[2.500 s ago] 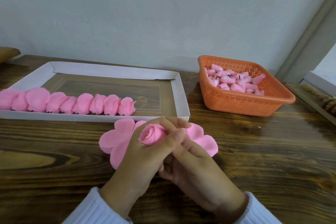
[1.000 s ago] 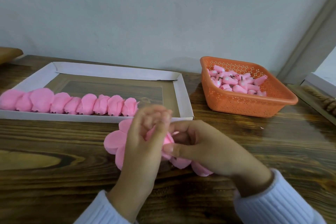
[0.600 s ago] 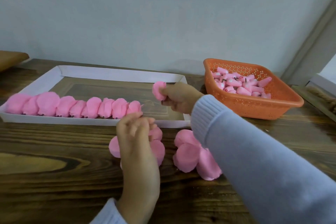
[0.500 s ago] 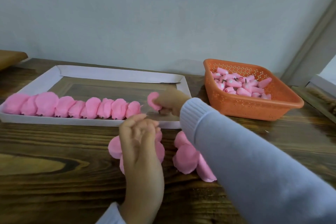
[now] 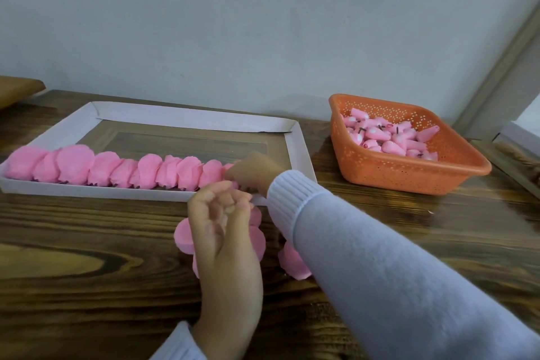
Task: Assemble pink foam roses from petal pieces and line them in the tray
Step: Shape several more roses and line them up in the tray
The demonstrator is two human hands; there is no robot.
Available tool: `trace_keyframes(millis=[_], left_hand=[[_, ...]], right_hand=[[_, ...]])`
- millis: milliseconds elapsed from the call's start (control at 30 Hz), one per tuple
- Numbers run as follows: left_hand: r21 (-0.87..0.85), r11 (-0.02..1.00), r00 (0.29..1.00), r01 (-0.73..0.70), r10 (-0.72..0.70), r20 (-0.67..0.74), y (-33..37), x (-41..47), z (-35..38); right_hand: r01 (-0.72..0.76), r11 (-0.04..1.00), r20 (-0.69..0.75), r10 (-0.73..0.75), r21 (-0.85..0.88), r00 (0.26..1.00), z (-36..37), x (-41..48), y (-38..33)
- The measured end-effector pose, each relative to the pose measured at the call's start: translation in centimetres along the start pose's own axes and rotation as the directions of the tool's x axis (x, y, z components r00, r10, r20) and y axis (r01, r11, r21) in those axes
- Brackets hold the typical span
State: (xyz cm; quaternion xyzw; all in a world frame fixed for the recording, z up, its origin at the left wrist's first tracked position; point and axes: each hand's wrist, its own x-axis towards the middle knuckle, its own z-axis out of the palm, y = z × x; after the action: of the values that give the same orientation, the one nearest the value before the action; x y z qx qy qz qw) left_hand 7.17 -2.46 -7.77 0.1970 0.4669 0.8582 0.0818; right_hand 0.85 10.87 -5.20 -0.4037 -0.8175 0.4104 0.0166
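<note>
A white cardboard tray (image 5: 301,149) lies on the wooden table with a row of several pink foam roses (image 5: 117,169) along its near edge. My right hand (image 5: 254,172) reaches into the tray and grips a pink rose (image 5: 230,167) at the row's right end; the hand hides most of it. My left hand (image 5: 222,222) hovers over a flat pink petal piece (image 5: 182,235) on the table, fingers loosely curled and holding nothing. A second petal piece (image 5: 292,264) lies under my right sleeve.
An orange perforated basket (image 5: 409,181) stands at the right and holds several pink rose buds (image 5: 388,137). The wall runs close behind the tray. A brown wooden object (image 5: 17,90) juts in at the far left.
My right hand carried the finished rose from the table into the tray and lowered it to the row's right end. My left hand let go and stayed over the petal pieces.
</note>
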Motion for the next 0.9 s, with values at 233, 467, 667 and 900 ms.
trace_keyframes(millis=[233,467,667,900], left_hand=[[0.012,1.000,1.000,0.026,-0.026,-0.006,-0.3,0.1,0.1],[0.003,0.998,0.998,0.062,-0.062,-0.006,-0.2,0.1,0.2],[0.012,0.993,0.993,0.116,-0.116,-0.014,-0.2,0.2,-0.1],[0.155,0.967,0.943,0.204,-0.237,0.235,0.0,-0.3,0.2]], right_hand=[[0.004,0.995,0.013,-0.005,0.095,1.000,-0.6,0.7,0.9],[0.107,0.915,-0.179,-0.189,-0.390,0.966,-3.4,-1.2,0.4],[0.131,0.914,-0.437,-0.305,-0.384,0.846,-11.9,-3.6,2.6],[-0.352,0.746,-0.507,0.022,-0.566,0.862,-22.3,-3.6,13.3]])
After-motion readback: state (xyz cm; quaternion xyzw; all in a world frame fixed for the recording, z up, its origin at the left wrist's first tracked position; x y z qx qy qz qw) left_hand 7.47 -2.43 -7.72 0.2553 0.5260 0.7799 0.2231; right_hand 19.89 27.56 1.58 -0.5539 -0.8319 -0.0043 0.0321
